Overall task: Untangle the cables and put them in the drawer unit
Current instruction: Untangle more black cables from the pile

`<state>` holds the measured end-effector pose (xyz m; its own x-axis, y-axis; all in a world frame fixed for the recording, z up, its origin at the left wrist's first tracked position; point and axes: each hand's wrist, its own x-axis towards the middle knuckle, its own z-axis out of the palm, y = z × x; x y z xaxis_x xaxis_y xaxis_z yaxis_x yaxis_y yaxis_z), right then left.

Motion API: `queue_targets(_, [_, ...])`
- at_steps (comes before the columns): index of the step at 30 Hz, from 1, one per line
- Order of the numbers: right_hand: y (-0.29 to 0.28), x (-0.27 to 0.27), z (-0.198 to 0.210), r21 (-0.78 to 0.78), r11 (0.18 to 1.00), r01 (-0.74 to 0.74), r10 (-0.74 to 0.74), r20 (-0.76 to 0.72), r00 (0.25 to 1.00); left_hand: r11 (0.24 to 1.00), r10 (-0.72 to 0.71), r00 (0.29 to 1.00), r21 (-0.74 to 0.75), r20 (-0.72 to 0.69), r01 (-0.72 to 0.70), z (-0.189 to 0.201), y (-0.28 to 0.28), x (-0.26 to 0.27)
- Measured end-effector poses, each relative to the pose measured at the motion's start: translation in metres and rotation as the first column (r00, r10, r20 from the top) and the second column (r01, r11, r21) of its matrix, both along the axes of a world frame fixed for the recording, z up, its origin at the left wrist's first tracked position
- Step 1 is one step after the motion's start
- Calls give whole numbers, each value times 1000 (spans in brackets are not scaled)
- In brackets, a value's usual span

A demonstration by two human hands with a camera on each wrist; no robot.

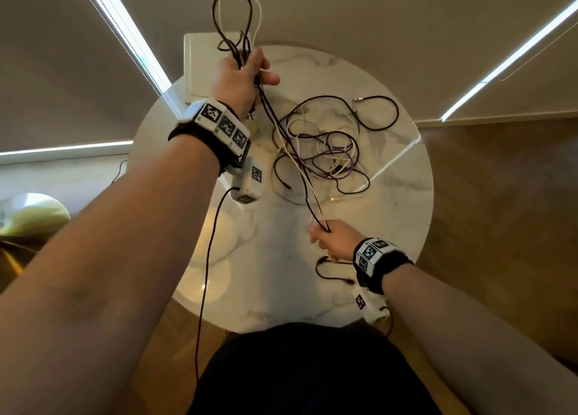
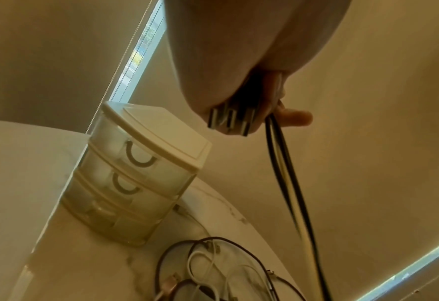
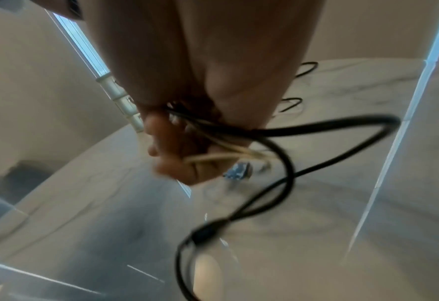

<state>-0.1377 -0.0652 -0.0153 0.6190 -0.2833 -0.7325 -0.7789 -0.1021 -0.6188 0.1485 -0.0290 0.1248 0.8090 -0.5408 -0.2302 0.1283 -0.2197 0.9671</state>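
Note:
My left hand (image 1: 247,73) is raised above the table and grips a bunch of black and white cables (image 1: 237,17) looped above the fist. Several USB plugs (image 2: 228,120) stick out below that fist. From it, taut black and cream strands (image 1: 291,151) run down to my right hand (image 1: 331,239), which grips their lower ends (image 3: 213,130) near the table's front. A tangle of black, white and purple cables (image 1: 328,151) lies on the round marble table (image 1: 400,195). The white three-drawer unit (image 2: 146,169) stands at the table's far left edge with its drawers closed.
A black cable loop with a plug (image 1: 331,274) hangs below my right wrist. A thin black lead (image 1: 206,274) dangles from the left wrist camera. Blinds with bright gaps (image 1: 125,29) surround the table. Wooden floor (image 1: 500,211) shows at the right.

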Motion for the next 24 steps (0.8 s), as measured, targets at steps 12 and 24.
queue_targets(12, [11,-31,-3,-73,986,-152,153,5,988,986,145,986,73,76,-151,-16,17,20])
queue_targets(24, [-18,7,42,23,971,-238,224,-441,869,969,227,961,64,159,-240,-18,14,24])
